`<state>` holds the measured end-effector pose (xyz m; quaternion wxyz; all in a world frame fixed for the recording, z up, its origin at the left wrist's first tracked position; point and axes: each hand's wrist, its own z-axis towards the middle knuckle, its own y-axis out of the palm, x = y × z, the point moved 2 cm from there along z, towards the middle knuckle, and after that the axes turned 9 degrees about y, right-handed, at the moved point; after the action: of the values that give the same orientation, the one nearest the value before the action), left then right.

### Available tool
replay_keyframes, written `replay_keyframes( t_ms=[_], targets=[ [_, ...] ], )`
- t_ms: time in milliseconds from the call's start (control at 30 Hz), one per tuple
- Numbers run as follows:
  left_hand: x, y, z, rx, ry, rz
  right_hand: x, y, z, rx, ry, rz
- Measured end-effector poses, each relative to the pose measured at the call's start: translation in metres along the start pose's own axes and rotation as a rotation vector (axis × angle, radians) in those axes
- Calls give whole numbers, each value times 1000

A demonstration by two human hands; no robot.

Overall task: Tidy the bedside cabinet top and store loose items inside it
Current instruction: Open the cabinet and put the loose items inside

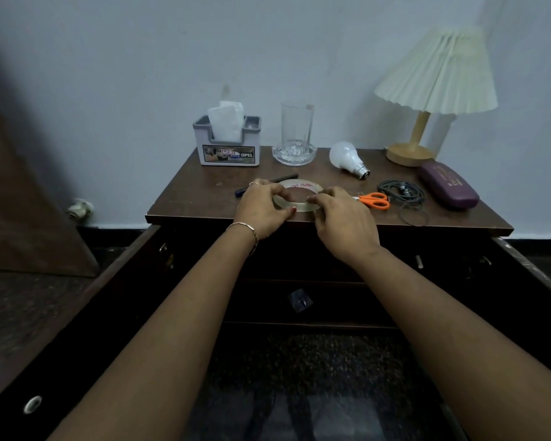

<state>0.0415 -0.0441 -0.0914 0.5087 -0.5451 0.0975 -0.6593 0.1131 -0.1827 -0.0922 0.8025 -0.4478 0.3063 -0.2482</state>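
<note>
A dark brown wooden bedside cabinet (204,192) stands against a pale wall, both of its doors swung open toward the person. At the cabinet's back right corner is a cream pleated-shade lamp on a round wooden base (407,154). At the back left sits a grey plastic tissue holder (226,144) with white paper sticking up. Beside it, at the cabinet's back centre, a clear glass tumbler (296,128) stands upright in a clear glass ashtray (295,155). A purple oblong spectacle case (447,184) lies along the right edge, and a white light bulb (347,159) lies on its side near the lamp. At the cabinet's front centre lies a flat roll of clear tape with red lettering (303,186) — the left hand (263,208) curls round its left rim, thumb on the near edge, while the right hand (344,221) pinches its right rim. Toward the front right are a coiled black cable (401,192), orange-handled scissors (374,200) and a thin black band (414,214). A dark pen (269,183) lies just behind the left hand.
</note>
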Motion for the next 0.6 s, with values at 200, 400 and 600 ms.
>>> replay_keyframes(
  t_ms=[200,400,600],
  targets=[
    [1,0,-7,26,45,6,1,-4,-7,-33,8,71],
    [12,0,-35,114,156,-37,11,-10,-37,39,-51,165],
    [28,3,-94,165,227,-22,18,-11,-80,222,-155,143]
  ],
)
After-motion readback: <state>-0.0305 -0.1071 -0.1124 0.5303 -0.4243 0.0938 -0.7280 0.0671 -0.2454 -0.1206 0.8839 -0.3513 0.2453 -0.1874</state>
